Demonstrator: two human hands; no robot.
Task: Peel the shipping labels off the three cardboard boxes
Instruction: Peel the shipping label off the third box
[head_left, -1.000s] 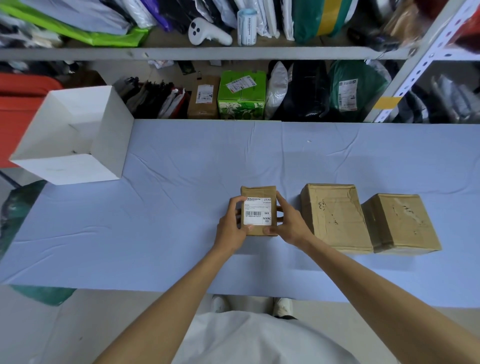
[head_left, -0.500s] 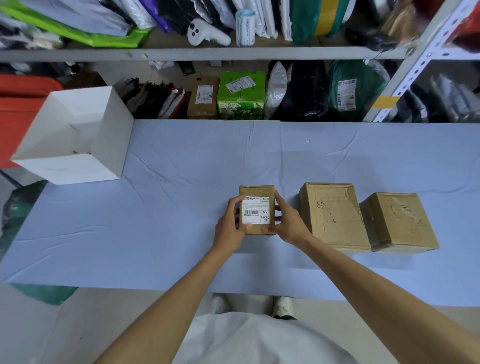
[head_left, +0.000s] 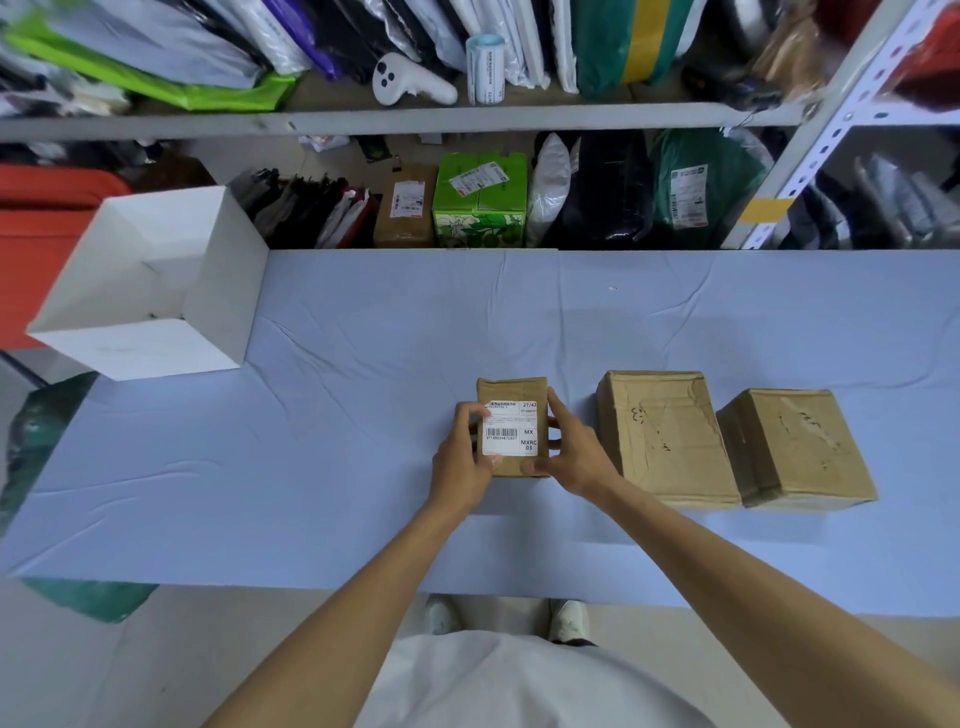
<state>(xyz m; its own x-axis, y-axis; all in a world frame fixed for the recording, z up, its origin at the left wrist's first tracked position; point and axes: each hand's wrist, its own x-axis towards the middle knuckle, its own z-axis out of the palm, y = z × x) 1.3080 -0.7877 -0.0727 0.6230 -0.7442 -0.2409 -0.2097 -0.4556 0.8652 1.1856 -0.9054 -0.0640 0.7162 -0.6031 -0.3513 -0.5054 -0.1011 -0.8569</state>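
Observation:
Three brown cardboard boxes stand in a row on the blue-covered table (head_left: 363, 467). The small box (head_left: 511, 388) on the left carries a white shipping label (head_left: 510, 428) with a barcode on its top. My left hand (head_left: 462, 457) grips the box's left side, fingertips touching the label's left edge. My right hand (head_left: 571, 452) grips its right side, thumb at the near right corner. The middle box (head_left: 665, 434) and the right box (head_left: 795, 447) show bare tops with scuffed tape and no label.
An open white carton (head_left: 150, 291) sits at the table's far left corner. Behind the table, metal shelving (head_left: 415, 117) holds parcels, bags, a green box (head_left: 480, 202) and a white controller (head_left: 410, 80). An orange object (head_left: 47, 218) stands at the far left.
Both hands stay on the small box. My left fingertips have crept up along the label's left edge; the box itself has barely shifted.

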